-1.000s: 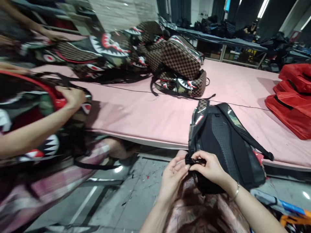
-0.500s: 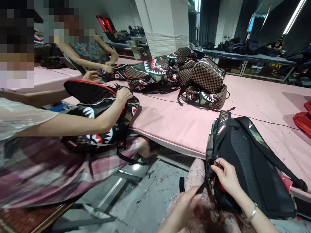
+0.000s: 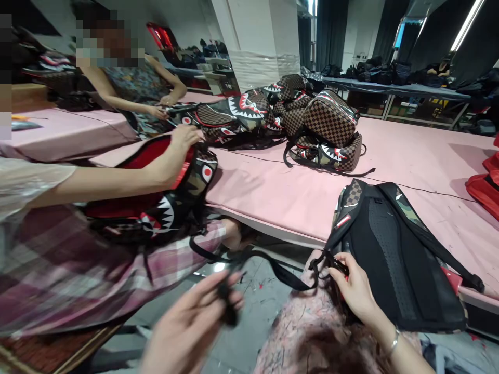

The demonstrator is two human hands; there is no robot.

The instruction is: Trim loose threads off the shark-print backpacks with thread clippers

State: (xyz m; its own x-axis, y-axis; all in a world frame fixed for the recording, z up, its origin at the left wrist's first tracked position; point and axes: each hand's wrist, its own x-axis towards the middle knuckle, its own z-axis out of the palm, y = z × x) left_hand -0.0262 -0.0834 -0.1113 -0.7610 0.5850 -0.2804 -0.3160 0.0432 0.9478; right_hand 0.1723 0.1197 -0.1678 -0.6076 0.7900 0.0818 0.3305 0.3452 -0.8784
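A black backpack [image 3: 393,259] with camouflage and checkered trim leans back-side up against the table edge, over my lap. My right hand [image 3: 356,288] pinches a small black plastic piece, perhaps a buckle [image 3: 340,266], at its left side. From there a black webbing strap [image 3: 278,270] runs slack to the left. My left hand [image 3: 198,317], blurred, is closed on the strap's far end, a dark bunched piece whose shape I cannot make out. A shoulder strap [image 3: 444,254] lies along the backpack's right side.
A pink-covered table [image 3: 268,197] carries a pile of checkered shark-face backpacks [image 3: 327,124] and red items [image 3: 485,182] at the right. On the left, a seated co-worker's arm [image 3: 128,182] reaches over an opened backpack [image 3: 167,213]. Another person [image 3: 132,88] works behind.
My left hand has moved left and away from the backpack, drawing the strap out. My right hand stays near the backpack's side. The co-worker's backpack flap has swung, showing its red lining.
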